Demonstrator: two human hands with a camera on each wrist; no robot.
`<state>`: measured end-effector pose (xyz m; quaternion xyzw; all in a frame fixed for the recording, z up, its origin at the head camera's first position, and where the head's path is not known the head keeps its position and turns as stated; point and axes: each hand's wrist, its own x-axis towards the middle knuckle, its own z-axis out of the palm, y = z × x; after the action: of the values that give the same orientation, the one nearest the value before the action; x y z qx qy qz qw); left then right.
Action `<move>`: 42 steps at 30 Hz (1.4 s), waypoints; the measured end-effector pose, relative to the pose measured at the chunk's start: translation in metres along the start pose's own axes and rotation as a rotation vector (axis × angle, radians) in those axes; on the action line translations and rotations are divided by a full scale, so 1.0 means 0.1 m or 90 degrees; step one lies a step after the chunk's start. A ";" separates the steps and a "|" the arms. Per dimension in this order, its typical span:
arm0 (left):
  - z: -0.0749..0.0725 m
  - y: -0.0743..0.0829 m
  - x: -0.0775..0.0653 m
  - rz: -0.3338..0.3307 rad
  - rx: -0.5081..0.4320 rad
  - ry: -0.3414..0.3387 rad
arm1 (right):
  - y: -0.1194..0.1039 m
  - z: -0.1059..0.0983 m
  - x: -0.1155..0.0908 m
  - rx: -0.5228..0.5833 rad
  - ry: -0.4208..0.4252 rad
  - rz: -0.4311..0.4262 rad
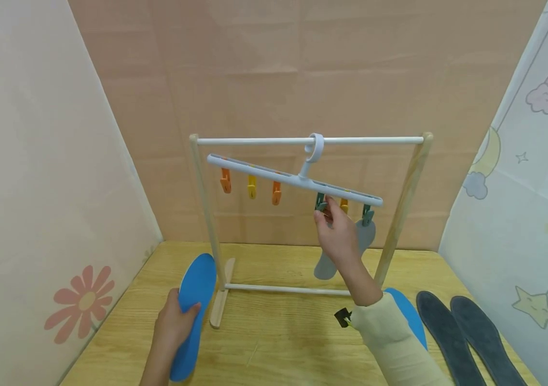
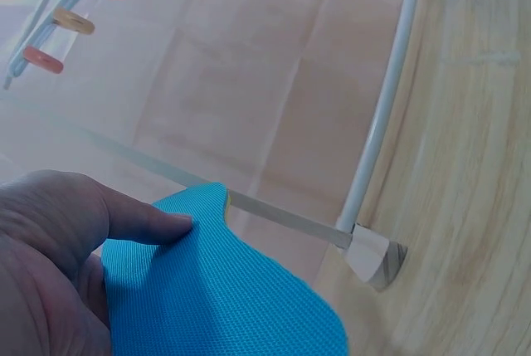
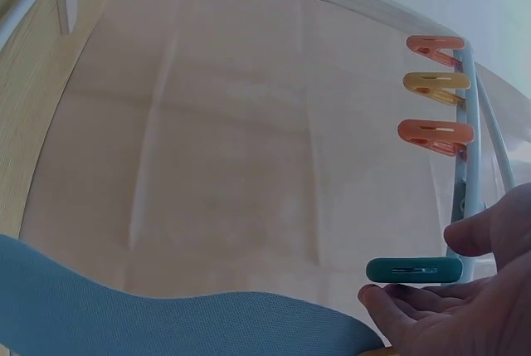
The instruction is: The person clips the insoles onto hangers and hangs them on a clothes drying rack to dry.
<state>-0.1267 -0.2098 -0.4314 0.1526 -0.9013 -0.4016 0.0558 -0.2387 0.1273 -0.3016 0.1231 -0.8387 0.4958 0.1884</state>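
Note:
My left hand [image 1: 173, 324] grips a blue insole [image 1: 197, 300] by its edge, thumb on its mesh face [image 2: 207, 290] in the left wrist view. Up at the hanger, my right hand [image 1: 340, 236] has thumb and fingers around a green clothespin [image 3: 415, 270], second in from the hanger's right end. From another green clothespin [image 1: 367, 214] at that end hangs an insole [image 1: 324, 267], grey in the head view and greyish blue in the right wrist view; my right hand covers part of it. The white hanger [image 1: 259, 170] tilts down to the right.
A rack with a white top bar [image 1: 254, 141] and wooden posts carries the hanger. Orange clothespins [image 1: 226, 181] and a yellow clothespin [image 1: 252, 187] hang at left. Another blue insole [image 1: 409, 316] and two dark grey insoles [image 1: 483, 335] lie on the wooden table [image 1: 274, 332].

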 end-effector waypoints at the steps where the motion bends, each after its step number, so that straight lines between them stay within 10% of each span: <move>1: 0.00 0.01 -0.01 -0.001 -0.002 0.000 | 0.01 0.01 0.01 0.005 0.001 0.006; 22: 0.21 0.36 -0.12 0.065 -0.046 -0.014 | 0.06 0.02 0.10 0.160 -0.029 0.096; 42: 0.43 0.70 -0.17 0.085 -0.079 -0.067 | 0.10 0.02 0.14 0.327 -0.018 0.071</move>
<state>-0.1360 -0.1294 -0.4082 0.0670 -0.8847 -0.4592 0.0446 -0.2553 0.1304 -0.3042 0.1273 -0.6932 0.7006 0.1116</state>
